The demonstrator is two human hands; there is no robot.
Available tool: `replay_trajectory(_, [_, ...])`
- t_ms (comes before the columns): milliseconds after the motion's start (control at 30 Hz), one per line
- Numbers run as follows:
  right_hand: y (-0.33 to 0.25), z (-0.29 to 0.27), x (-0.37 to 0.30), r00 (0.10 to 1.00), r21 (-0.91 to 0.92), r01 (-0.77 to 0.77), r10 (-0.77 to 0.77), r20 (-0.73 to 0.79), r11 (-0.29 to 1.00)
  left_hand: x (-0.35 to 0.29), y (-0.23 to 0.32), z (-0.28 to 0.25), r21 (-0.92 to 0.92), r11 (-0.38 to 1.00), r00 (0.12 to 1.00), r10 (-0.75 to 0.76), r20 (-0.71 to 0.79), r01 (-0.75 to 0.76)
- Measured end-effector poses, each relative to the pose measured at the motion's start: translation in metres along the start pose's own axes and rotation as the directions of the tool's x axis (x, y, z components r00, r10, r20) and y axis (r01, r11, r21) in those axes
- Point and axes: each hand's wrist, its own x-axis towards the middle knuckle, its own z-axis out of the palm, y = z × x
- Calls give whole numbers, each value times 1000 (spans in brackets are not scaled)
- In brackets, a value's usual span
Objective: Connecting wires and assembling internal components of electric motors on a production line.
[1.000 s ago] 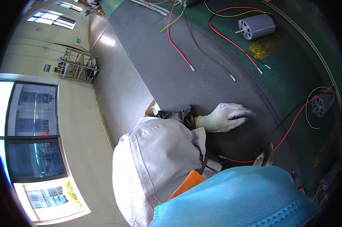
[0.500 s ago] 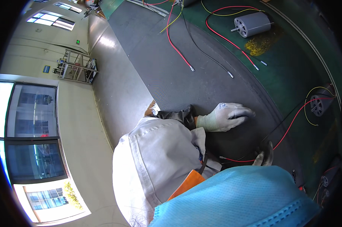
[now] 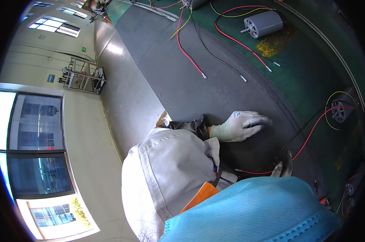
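My left hand (image 3: 247, 126), in a pale grey knitted glove, rests on the dark grey mat (image 3: 190, 97). Its fingers reach forward, gently bent, and nothing shows in them. Lower right, my right hand (image 3: 285, 165), also gloved, is closed at a red wire (image 3: 307, 143). The wire passes the fingers, and its end lies on the mat to their left. The blue mask (image 3: 251, 209) covers the rest of this hand. That wire comes from a grey motor (image 3: 341, 113) at the right, which also has a black and a yellow-green wire.
Another grey cylindrical motor (image 3: 264, 24) lies on the green surface (image 3: 299, 60) at the far right, beside a worn yellow patch (image 3: 271, 46). Red and black leads (image 3: 192, 62) with metal ends stretch over the mat. A metal frame (image 3: 83, 76) stands by the wall at left.
The view has shifted slightly, so the far motor and leads appear a little further left. Both hands keep nearly the same place and pose.
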Motion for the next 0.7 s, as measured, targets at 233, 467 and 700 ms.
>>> replay_trajectory(233, [4, -6, -10, 960, -307, 265, -279, 0, 914, -2, 6, 1, -12, 997, 996, -74, 50, 74])
replay_trajectory(467, [-34, 38, 11, 962, -461, 255, -272, 30, 850, 0, -1, -37, -159, 962, 975, -223, -1, 220])
replay_trajectory(700, [-25, 24, 21, 914, -154, 98, -150, -378, 983, 6, -11, -33, -324, 924, 978, -209, 22, 205])
